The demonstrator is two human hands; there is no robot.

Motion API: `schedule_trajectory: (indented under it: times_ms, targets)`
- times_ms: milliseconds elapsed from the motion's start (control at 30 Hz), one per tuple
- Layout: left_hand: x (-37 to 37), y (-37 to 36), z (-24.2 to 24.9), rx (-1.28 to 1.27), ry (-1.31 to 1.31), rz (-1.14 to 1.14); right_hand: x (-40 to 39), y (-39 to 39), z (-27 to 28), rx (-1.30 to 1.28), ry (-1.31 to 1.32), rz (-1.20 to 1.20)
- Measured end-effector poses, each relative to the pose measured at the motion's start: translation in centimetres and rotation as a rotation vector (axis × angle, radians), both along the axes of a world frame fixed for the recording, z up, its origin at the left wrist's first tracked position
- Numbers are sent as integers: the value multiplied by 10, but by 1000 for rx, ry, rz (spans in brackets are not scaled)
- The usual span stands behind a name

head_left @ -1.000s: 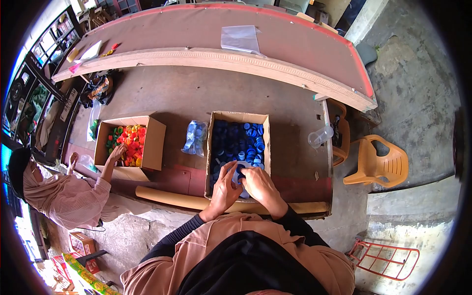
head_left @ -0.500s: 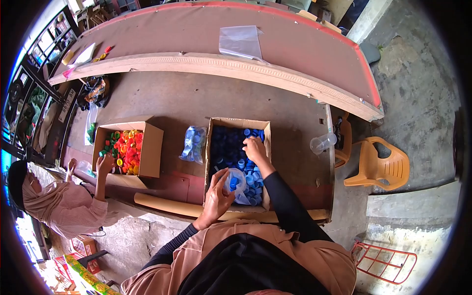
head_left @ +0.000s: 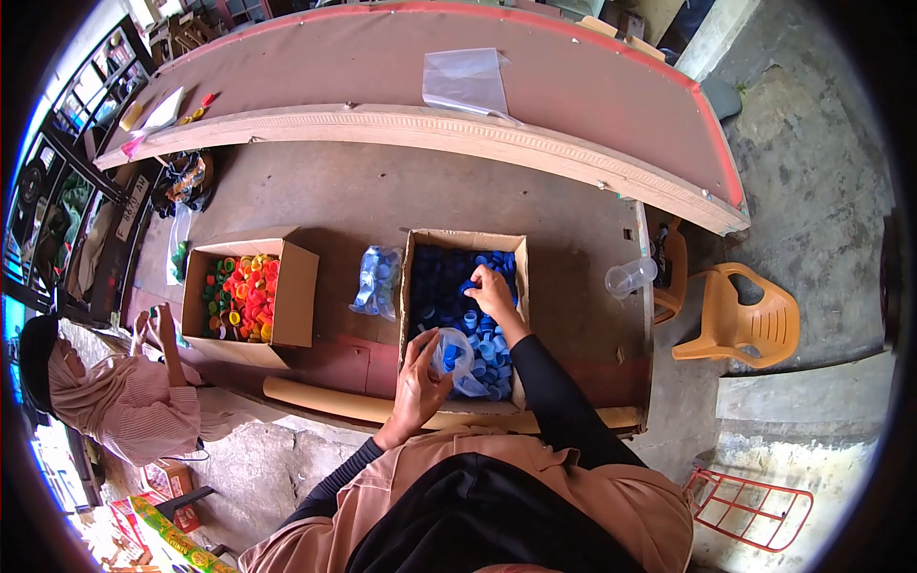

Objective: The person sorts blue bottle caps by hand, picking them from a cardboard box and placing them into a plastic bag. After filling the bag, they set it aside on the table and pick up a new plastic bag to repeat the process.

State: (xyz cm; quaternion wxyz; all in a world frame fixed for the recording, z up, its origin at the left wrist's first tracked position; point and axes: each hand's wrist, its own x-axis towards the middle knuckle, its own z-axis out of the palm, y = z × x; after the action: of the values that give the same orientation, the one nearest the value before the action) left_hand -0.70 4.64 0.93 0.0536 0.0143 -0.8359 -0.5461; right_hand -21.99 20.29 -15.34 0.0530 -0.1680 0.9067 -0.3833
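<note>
A cardboard box [head_left: 522, 286] full of blue bottle caps [head_left: 489, 355] stands on the table in front of me. My left hand [head_left: 418, 382] grips the rim of a clear plastic bag [head_left: 464, 374], which is held open over the box's near part with a few blue caps inside. Above the caps farther back, my right hand [head_left: 492, 291] pinches a dark blue cap [head_left: 467, 286] between its fingertips. Left of this box lies a filled clear bag of blue caps [head_left: 377, 280].
A second box [head_left: 296, 294] holds red, yellow, orange and green caps; a co-worker [head_left: 134, 392] sits beside it. A cardboard tube [head_left: 334, 396] lies along the near edge. A clear cup [head_left: 626, 279] stands right, before an orange chair [head_left: 740, 315].
My right hand has come slightly nearer, and a dark blue cap now shows in its fingers. The co-worker's hands have drawn back from the box of coloured caps.
</note>
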Motion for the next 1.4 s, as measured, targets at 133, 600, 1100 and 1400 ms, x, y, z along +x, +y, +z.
schedule_trajectory:
  times_ms: [133,600,1100,1400]
  targets:
    - [1,2,0,-38,-2,-18,5,11,28,-371,-385,-47]
    - [6,28,0,-85,96,-63,167,22,194,-21,103,119]
    - [14,10,15,-145,36,-11,57,24,114,69,-14,-7]
    - [6,-1,15,-120,10,12,-15,-22,2,328,384,80]
